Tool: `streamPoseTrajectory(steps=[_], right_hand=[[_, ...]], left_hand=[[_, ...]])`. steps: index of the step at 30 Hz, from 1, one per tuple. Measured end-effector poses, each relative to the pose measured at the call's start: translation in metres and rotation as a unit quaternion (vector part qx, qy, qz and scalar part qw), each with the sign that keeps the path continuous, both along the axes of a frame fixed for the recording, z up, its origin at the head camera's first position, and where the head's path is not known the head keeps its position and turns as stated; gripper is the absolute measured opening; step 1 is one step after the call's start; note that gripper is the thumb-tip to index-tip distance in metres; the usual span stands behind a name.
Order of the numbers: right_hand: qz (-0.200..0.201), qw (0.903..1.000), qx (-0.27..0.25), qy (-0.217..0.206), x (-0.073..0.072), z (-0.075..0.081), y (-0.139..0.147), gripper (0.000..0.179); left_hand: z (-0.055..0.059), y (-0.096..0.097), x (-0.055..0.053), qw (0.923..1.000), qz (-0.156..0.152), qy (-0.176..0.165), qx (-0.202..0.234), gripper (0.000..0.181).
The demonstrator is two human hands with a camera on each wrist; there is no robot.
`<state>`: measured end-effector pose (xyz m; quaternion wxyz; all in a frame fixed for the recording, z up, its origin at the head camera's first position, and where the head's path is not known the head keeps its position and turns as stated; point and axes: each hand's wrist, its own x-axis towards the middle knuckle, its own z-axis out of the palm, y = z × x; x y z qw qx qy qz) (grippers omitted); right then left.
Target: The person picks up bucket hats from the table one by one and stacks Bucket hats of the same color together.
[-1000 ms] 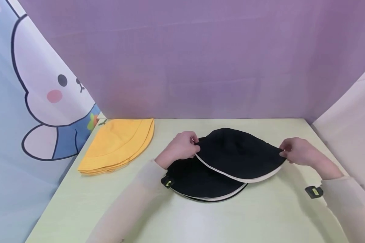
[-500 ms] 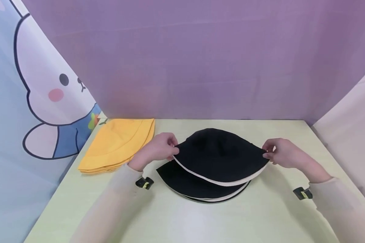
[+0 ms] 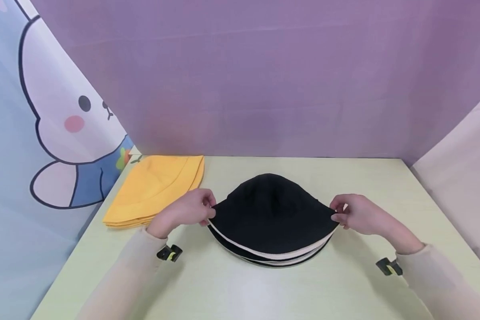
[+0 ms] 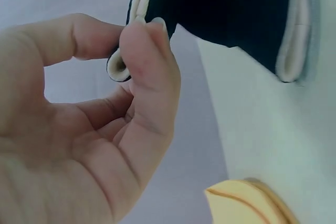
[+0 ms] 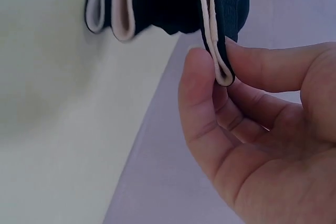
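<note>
A black bucket hat (image 3: 270,218) with a pale lining, folded flat, is stretched between my two hands. My left hand (image 3: 190,206) pinches its left brim corner between thumb and fingers, and my right hand (image 3: 358,214) pinches the right corner. Directly beneath lie more folded black hats (image 3: 260,262), mostly covered, with only their curved front brims showing in the head view. Both wrist views show the pinched brim fold (image 4: 119,66) held apart from the lower hats' folds (image 5: 113,9).
A stack of folded yellow hats (image 3: 156,191) lies at the table's back left, just beyond my left hand. A purple cloth (image 3: 264,80) hangs behind the table (image 3: 304,293). Printed fabric (image 3: 76,133) stands on the left, pale fabric (image 3: 460,169) on the right.
Both hands have carried the held hat leftward, then lowered it over the other black hats, so it now lines up with them. The yellow stack stays put.
</note>
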<state>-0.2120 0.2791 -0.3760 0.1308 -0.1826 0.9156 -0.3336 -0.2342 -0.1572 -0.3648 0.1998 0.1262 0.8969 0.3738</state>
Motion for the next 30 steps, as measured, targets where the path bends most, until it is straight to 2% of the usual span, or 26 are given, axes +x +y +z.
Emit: streamPoseTrajectory(steps=[5, 9, 12, 17, 20, 23, 25, 27, 30], right_hand=[[0.004, 0.9999, 0.001, -0.012, 0.001, -0.011, -0.005, 0.009], [-0.007, 0.9997, 0.007, -0.020, 0.001, -0.018, -0.010, 0.009], [-0.012, 0.9996, 0.011, -0.025, 0.000, -0.023, -0.011, 0.008], [-0.019, 0.9991, 0.032, -0.021, 0.000, -0.030, -0.012, 0.008], [-0.021, 0.9983, 0.054, -0.007, 0.001, -0.033, -0.012, 0.009], [-0.016, 0.9953, 0.091, 0.027, 0.001, -0.033, -0.015, 0.007], [-0.018, 0.9898, 0.126, 0.063, 0.002, -0.029, -0.019, 0.007], [-0.025, 0.9821, 0.153, 0.106, 0.007, -0.024, -0.025, 0.010], [-0.023, 0.9712, 0.171, 0.164, 0.017, -0.016, -0.037, 0.018]], left_hand=[[-0.017, -0.003, 0.005, 0.9999, -0.002, -0.003, -0.014, 0.007], [-0.031, -0.003, 0.005, 0.9996, 0.001, 0.001, -0.030, 0.009], [-0.041, -0.002, 0.004, 0.9997, 0.002, -0.004, -0.024, 0.010], [-0.051, 0.000, 0.004, 0.9996, 0.012, -0.003, -0.024, 0.010], [-0.052, 0.002, 0.004, 0.9991, 0.014, 0.006, -0.041, 0.010], [-0.048, 0.004, 0.006, 0.9955, 0.011, 0.033, -0.088, 0.011], [-0.043, 0.008, 0.008, 0.9894, 0.006, 0.060, -0.132, 0.011], [-0.039, 0.014, 0.013, 0.9788, -0.010, 0.111, -0.172, 0.013], [-0.033, 0.028, 0.023, 0.9616, -0.046, 0.189, -0.194, 0.019]])
